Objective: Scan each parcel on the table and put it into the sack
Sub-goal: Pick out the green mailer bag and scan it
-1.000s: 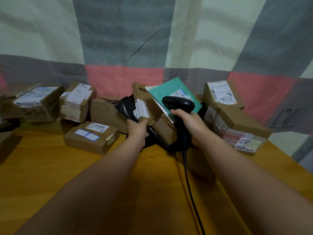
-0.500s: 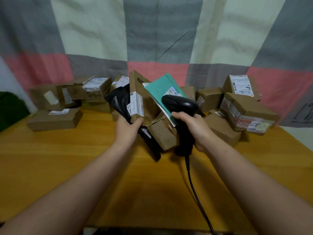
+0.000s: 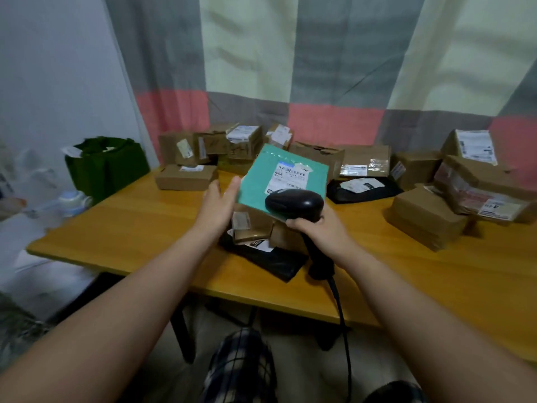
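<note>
The teal parcel [image 3: 279,177] lies tilted, label up, on a small stack of brown boxes [image 3: 252,228] on the wooden surface [image 3: 139,228]. The left hand [image 3: 218,206] rests against the parcel's left edge, its grip wide and fingers straight. Just below and right of the parcel, the right hand [image 3: 322,232] has its grip closed round the handle of the black scanner [image 3: 293,203] (its head overlaps the parcel's lower corner). Well left of the parcel, past the surface's end, stands the green sack [image 3: 107,170]. More cardboard parcels [image 3: 366,161] lie behind and right of it.
</note>
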{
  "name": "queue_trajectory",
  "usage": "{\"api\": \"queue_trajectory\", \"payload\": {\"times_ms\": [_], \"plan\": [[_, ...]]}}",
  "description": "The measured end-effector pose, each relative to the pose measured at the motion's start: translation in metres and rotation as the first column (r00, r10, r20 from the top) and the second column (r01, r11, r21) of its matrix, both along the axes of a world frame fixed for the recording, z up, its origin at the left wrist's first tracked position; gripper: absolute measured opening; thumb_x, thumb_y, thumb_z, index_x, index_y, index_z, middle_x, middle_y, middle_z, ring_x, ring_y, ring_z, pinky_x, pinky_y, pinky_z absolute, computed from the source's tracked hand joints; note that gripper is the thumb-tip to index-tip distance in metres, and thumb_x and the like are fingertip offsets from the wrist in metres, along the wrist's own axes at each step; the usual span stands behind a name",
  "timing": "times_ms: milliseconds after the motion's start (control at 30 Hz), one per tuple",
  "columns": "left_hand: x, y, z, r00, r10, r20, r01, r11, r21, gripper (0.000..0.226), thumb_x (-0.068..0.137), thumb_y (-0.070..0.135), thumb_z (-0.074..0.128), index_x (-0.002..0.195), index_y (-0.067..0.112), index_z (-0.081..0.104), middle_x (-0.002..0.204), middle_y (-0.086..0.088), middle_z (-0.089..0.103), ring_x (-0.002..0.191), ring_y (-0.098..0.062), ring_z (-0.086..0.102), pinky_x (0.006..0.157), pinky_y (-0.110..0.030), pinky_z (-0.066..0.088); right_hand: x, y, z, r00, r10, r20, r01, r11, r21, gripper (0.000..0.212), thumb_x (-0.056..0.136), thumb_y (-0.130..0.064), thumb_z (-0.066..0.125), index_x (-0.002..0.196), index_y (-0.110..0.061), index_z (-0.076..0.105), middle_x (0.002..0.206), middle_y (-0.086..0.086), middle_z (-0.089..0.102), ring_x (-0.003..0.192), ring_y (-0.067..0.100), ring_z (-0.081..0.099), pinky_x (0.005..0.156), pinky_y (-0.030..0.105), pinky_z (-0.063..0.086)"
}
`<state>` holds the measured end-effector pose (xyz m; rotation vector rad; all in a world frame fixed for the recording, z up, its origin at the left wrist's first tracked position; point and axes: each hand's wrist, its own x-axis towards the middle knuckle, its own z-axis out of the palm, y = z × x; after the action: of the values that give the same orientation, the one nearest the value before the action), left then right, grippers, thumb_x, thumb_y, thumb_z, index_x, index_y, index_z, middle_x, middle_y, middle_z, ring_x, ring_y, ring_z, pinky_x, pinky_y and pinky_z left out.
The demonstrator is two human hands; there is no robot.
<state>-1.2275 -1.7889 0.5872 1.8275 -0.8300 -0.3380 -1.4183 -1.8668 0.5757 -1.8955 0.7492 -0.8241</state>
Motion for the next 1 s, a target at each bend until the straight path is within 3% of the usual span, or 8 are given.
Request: {"api": "queue_trajectory", "payload": {"times_ms": [133,267,333,433,533,767,900,1000], "plan": [[0.013,-0.006,0.002,0.997,-0.059,-0.053,0.064,0.995,0.081,0.068,0.083,0.044,0.070,0.136,0.010,0.043,0.126,-0.011,0.056,0.101,-0.022,0.062,0.085,-0.039,0.055,0.008,-0.003,-0.010,0.997,0.023,-0.075,-0.031,0.994,-0.105,0.070,0.062,-0.052,0.072,0.129,-0.039,0.055,0.136,-0.009,0.051,0.135,0.020,0.037,0.112,0.051,0.033],[0.035,-0.004,-0.008,0.999,0.022,0.025,-0.023,0.999,0.045,0.033,0.084,0.030,0.073,0.102,0.010,0.054,0.098,-0.006,0.061,0.078,-0.014,0.059,0.058,-0.030,0.048,0.017,0.004,0.001,0.984,-0.014,-0.177,-0.010,0.991,-0.135,0.068,0.076,-0.037,0.075,0.131,-0.051,0.036,0.160,-0.004,0.018,0.147,0.020,0.010,0.120,0.048,0.015],[0.049,0.002,-0.016,0.998,0.061,0.005,-0.061,0.998,-0.012,0.025,0.086,0.028,0.070,0.094,0.009,0.055,0.095,-0.008,0.064,0.083,-0.021,0.063,0.063,-0.036,0.050,0.028,0.004,0.006,0.973,-0.085,-0.216,0.037,0.975,-0.218,0.062,0.082,-0.028,0.072,0.134,-0.042,0.043,0.161,-0.001,0.018,0.147,0.024,0.010,0.120,0.044,0.015],[0.069,0.018,-0.026,0.988,0.152,-0.039,-0.156,0.980,-0.125,0.021,0.090,0.024,0.065,0.091,0.009,0.052,0.092,-0.010,0.064,0.088,-0.027,0.065,0.059,-0.032,0.046,0.048,0.010,0.012,0.946,-0.201,-0.254,0.091,0.918,-0.386,0.065,0.069,-0.047,0.062,0.129,-0.023,0.062,0.150,0.001,0.042,0.140,0.026,0.028,0.116,0.042,0.025],[0.083,0.040,-0.032,0.966,0.254,-0.044,-0.258,0.949,-0.180,0.019,0.093,0.023,0.062,0.094,0.009,0.049,0.096,-0.012,0.063,0.083,-0.023,0.061,0.056,-0.030,0.044,0.059,0.023,0.009,0.932,-0.107,-0.345,-0.055,0.903,-0.427,0.068,0.074,-0.046,0.064,0.137,-0.022,0.054,0.147,0.000,0.045,0.138,0.023,0.031,0.115,0.045,0.027],[0.077,0.072,-0.066,0.979,0.093,0.180,-0.142,0.948,0.284,0.021,0.092,0.030,0.062,0.088,0.014,0.049,0.093,-0.011,0.061,0.092,-0.032,0.062,0.071,-0.039,0.049,0.064,0.024,-0.006,0.849,-0.206,-0.487,-0.074,0.865,-0.496,0.060,0.084,-0.048,0.061,0.139,-0.026,0.051,0.151,0.000,0.042,0.147,0.022,0.018,0.119,0.041,-0.005],[0.063,0.079,-0.075,0.879,0.024,0.477,-0.242,0.884,0.401,0.050,0.090,0.039,0.063,0.127,0.006,0.051,0.124,-0.016,0.049,0.117,-0.033,0.047,0.092,-0.037,0.040,0.058,0.027,-0.007,0.852,-0.232,-0.469,0.002,0.898,-0.440,0.057,0.080,-0.047,0.062,0.130,-0.020,0.061,0.144,0.006,0.050,0.143,0.028,0.027,0.120,0.042,0.015],[0.058,0.074,-0.075,0.898,-0.086,0.431,-0.181,0.822,0.541,0.063,0.088,0.059,0.054,0.115,0.003,0.058,0.114,-0.018,0.057,0.104,-0.032,0.054,0.076,-0.034,0.044,0.055,0.052,-0.009,0.950,-0.111,-0.290,0.070,0.987,-0.147,0.028,0.081,-0.030,0.073,0.105,-0.017,0.067,0.104,0.004,0.067,0.107,0.024,0.059,0.085,0.033,0.048]]}}
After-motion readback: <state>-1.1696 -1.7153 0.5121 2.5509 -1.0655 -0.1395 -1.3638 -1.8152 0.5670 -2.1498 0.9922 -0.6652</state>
